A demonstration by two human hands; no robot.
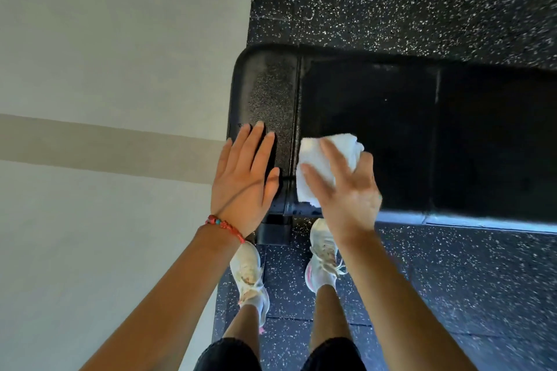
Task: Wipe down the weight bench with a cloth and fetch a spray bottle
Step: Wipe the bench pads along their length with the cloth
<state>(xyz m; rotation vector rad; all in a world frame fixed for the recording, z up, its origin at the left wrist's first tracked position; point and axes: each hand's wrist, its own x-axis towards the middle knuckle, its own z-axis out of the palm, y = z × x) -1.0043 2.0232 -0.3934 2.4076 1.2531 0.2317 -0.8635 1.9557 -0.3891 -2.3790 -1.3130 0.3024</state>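
Clearly we were mid-wipe: right hand [346,190], fingers spread flat, pressed the cloth [322,159] onto the weight bench [391,117]; left hand [244,178] lay flat beside it, w/ nothing held. No spray bottle visible; fetching it likely comes next.

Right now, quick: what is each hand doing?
Left hand: open, fingers straight, resting flat on the bench.
Right hand: open, fingers spread, pressing the white cloth onto the bench.
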